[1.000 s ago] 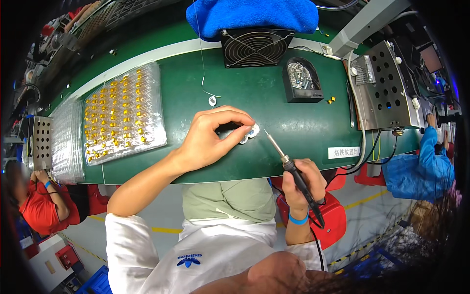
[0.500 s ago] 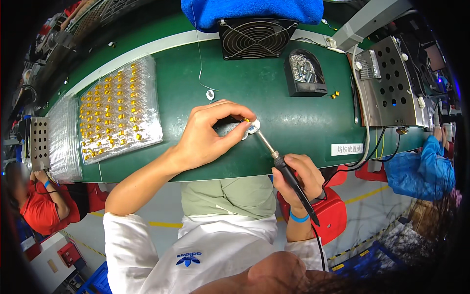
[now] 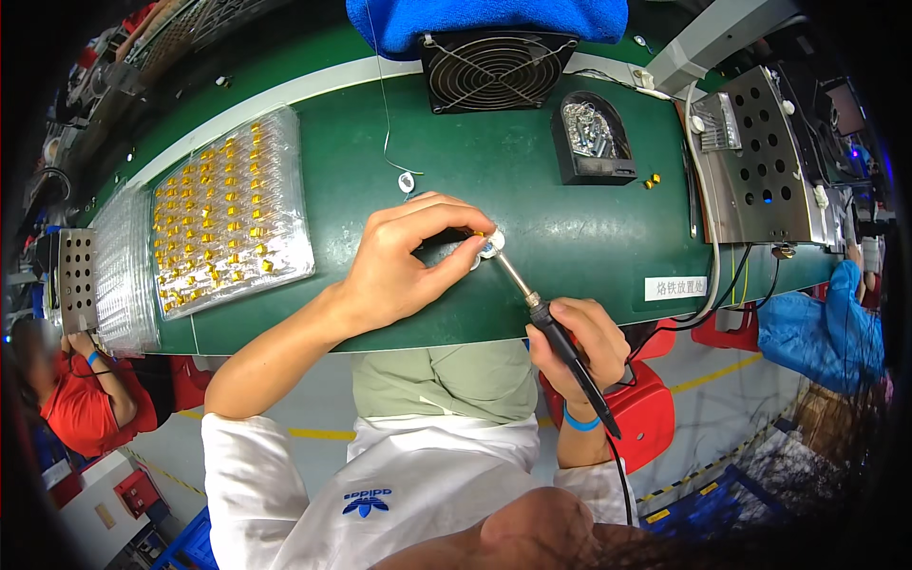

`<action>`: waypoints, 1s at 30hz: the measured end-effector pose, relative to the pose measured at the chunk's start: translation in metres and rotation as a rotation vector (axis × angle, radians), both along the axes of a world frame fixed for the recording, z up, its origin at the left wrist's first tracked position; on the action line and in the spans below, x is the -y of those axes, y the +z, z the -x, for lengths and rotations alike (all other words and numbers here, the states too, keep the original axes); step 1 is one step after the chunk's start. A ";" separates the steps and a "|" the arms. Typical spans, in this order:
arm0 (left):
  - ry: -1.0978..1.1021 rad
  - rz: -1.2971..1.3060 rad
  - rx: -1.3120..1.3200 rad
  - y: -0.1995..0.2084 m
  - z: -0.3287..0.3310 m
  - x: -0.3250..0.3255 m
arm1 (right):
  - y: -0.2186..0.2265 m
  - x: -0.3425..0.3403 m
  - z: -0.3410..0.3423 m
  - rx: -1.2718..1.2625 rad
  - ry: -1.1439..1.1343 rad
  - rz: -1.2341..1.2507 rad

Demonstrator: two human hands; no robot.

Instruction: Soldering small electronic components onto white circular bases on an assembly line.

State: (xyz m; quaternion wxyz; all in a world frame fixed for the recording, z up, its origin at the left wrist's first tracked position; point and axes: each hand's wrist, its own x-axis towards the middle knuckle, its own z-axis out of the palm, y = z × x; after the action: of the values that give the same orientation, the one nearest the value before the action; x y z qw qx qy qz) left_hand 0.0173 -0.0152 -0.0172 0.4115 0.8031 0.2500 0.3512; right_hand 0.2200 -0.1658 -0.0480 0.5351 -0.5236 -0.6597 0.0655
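A soldering iron (image 3: 567, 353) with a black handle is gripped in my right hand (image 3: 591, 344), its metal tip pointing up and left. The tip reaches a small round white part (image 3: 495, 242) on the green bench. Thumb and forefinger of my left hand (image 3: 407, 249) pinch a tiny yellow component (image 3: 480, 234) at that white part; its exact shape is mostly covered by the fingertips. Just beyond my left hand lies another small white oval part (image 3: 407, 181), with a thin solder wire (image 3: 387, 133) ending close to it.
Left of my arm lies a clear plastic tray (image 3: 302, 223) of yellow components. A black fan (image 3: 499, 71) stands at the back beside a black bin (image 3: 598, 171) of small metal parts. A perforated metal box (image 3: 755, 161) is at right; two yellow pieces (image 3: 653, 180) lie nearby.
Both hands, the iron and the white part hold nearly the same position. The whole view has shifted very slightly.
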 end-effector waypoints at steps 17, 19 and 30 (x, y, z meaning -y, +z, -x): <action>-0.021 0.101 0.004 0.003 0.001 0.001 | -0.006 0.005 -0.001 -0.094 -0.028 -0.029; -0.017 0.123 0.017 0.002 0.001 0.002 | -0.006 0.005 -0.001 -0.093 -0.026 -0.025; -0.049 0.157 0.015 0.001 0.002 0.001 | -0.002 0.003 -0.003 -0.045 0.010 0.002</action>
State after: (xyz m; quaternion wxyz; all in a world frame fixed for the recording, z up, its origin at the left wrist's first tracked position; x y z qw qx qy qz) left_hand 0.0157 -0.0164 -0.0165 0.4834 0.7715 0.2540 0.3266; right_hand 0.2230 -0.1683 -0.0496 0.5487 -0.5191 -0.6503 0.0806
